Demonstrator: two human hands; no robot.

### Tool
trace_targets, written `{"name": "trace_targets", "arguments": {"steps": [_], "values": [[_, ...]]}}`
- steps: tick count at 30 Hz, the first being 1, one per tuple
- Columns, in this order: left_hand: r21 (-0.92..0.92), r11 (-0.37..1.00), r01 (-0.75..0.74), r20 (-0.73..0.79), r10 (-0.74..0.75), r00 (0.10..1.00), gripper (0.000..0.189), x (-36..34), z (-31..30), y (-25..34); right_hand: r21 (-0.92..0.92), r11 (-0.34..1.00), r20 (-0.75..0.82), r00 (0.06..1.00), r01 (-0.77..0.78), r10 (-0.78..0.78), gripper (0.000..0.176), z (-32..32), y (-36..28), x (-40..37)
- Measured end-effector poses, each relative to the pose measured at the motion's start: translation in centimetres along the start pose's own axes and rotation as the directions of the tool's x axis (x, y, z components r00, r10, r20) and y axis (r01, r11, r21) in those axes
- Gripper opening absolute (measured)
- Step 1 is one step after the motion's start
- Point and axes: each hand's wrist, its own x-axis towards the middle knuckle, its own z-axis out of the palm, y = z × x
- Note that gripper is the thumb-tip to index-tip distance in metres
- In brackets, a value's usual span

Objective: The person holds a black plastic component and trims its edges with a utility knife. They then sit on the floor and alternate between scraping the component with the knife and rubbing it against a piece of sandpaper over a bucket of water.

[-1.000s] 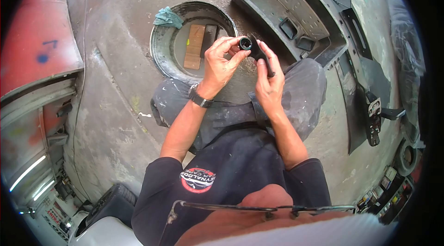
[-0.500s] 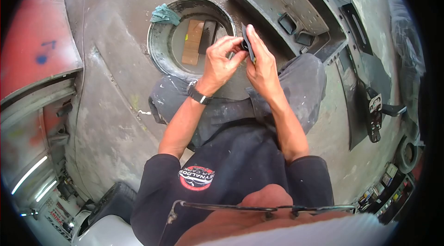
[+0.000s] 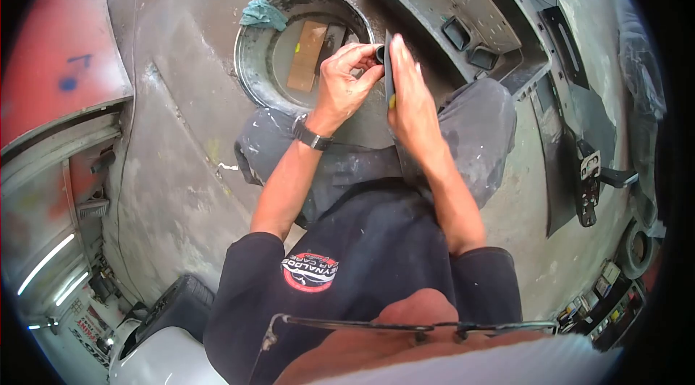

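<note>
My left hand point(image 3: 342, 83), with a dark watch on its wrist, pinches a small black round part point(image 3: 380, 54) with a hollow end. Against that part stands a thin dark grey sheet point(image 3: 389, 70), like sandpaper, seen nearly edge-on. Its other side is backed by my right hand point(image 3: 413, 95), fingers straight and pressed together, thumb side toward me. A bit of yellow point(image 3: 392, 101) shows at the base of the sheet. Both hands are raised in front of my knees, near the right rim of a round metal tub point(image 3: 246, 70).
Inside the tub lie a brown block point(image 3: 306, 57) and a darker block point(image 3: 333, 45); a teal cloth point(image 3: 263, 14) hangs over its rim. A large black plastic panel point(image 3: 405, 19) lies at the upper right. Farther right is a black bracket point(image 3: 590, 182). A red panel point(image 3: 65, 59) stands at left.
The dark sheet has turned more upright, and my right hand has straightened along it. The round end of the black part shows more clearly. The whole view has shifted slightly.
</note>
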Motion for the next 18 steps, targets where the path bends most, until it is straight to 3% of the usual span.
{"name": "trace_targets", "arguments": {"steps": [14,15,18], "values": [[-0.017,0.998,-0.062,-0.063,0.061,0.996,0.032,0.6,-0.9,0.3,-0.13,0.989,0.036,0.997,0.066,-0.062,0.084,0.6,0.0,0.2],[-0.024,1.0,0.011,-0.004,-0.012,1.0,0.032,0.2,-0.8,0.5,-0.128,0.989,0.04,0.997,0.068,-0.064,0.08,0.5,0.1,0.4],[-0.011,1.0,-0.003,0.043,0.003,0.999,0.033,0.0,0.0,0.1,-0.119,0.991,0.07,0.996,0.064,-0.056,0.078,-0.3,1.4,1.5]]}}
